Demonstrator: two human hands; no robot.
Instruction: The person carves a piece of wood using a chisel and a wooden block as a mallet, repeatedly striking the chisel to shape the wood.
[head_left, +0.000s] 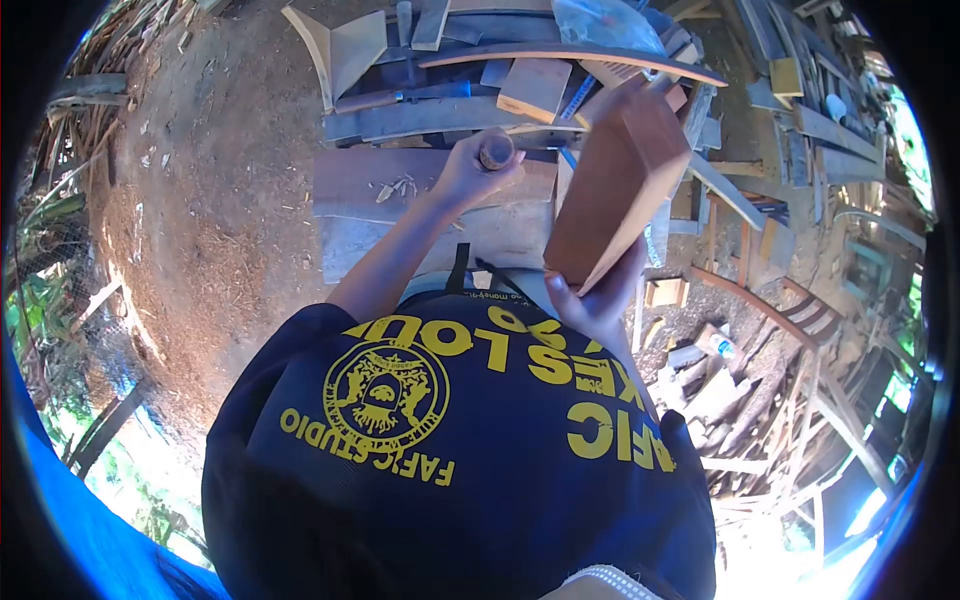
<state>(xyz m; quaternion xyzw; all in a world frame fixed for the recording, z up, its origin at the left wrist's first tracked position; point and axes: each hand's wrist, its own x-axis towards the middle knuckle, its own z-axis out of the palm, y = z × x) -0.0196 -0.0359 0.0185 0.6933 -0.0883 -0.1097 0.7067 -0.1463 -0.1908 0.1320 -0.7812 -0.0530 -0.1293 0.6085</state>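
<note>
Our left hand (470, 175) is clenched around a round wooden handle (496, 152). Only its butt end pokes out between thumb and fingers, so we cannot tell what tool it belongs to; the rest is hidden behind the fist. Our right hand (598, 298) grips the lower end of a reddish-brown wooden block (615, 185), fingers wrapped around its bottom corner. The block stands tilted, its top leaning to the right, raised above the bench just right of the left fist and not touching it.

Under both hands lies a broad bench plank (370, 190) with a few shavings on it, partly covered by the left forearm. Beyond it is a heap of offcuts and boards, with a long curved slat (560, 55) arching across the top — where one piece ends and the next begins is hard to make out. A clear plastic bag (600, 22) sits at the upper edge, cut off by the lens rim.

To the left is bare dirt ground (210, 200) strewn with sawdust. To the right are unfinished chair frames (790, 310), warped by the fisheye. Our navy shirt (450, 430) with yellow print fills the bottom and hides whatever is below the bench.
</note>
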